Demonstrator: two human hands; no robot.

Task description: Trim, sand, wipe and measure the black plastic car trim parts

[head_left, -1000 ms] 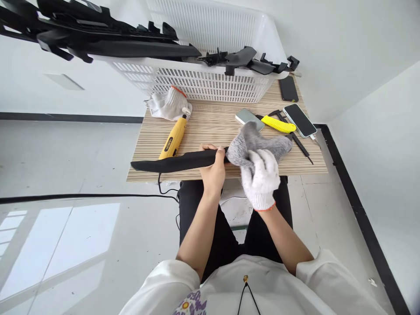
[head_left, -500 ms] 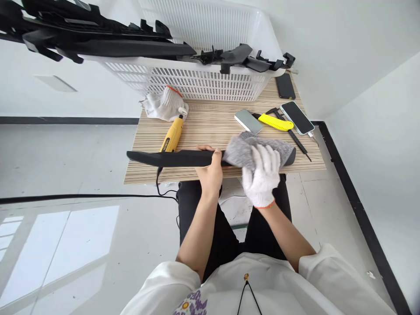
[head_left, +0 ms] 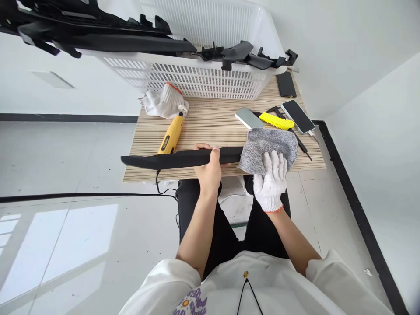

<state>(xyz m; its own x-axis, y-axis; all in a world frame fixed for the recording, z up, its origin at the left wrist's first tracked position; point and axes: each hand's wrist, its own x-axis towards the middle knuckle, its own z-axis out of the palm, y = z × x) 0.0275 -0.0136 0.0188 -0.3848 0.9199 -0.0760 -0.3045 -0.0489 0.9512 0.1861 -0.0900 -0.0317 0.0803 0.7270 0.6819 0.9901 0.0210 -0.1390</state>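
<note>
A long black plastic trim piece [head_left: 164,160] lies crosswise over the front of the table. My bare left hand [head_left: 210,170] grips it near its middle, thumb on top and fingers behind. A fluffy grey cloth [head_left: 272,146] covers the piece's right end. My right hand [head_left: 271,179], in a white knitted glove with an orange cuff, is closed on the cloth, pressing it to the piece. Under the left part of the trim piece rests a yellow rotary tool [head_left: 172,133] with a white tip.
A white plastic basket [head_left: 210,81] stands at the back, with several black plastic parts [head_left: 131,43] across its rim. Another knitted glove [head_left: 164,103] lies at the left. At the right are a grey-green slab [head_left: 248,117], a yellow-handled cutter [head_left: 275,121], a black caliper-like tool [head_left: 303,146] and two phones [head_left: 298,116].
My right hand and the cloth have slid right along the trim piece, baring more of its middle. The piece's left end has shifted slightly left and down. My left hand keeps its grip.
</note>
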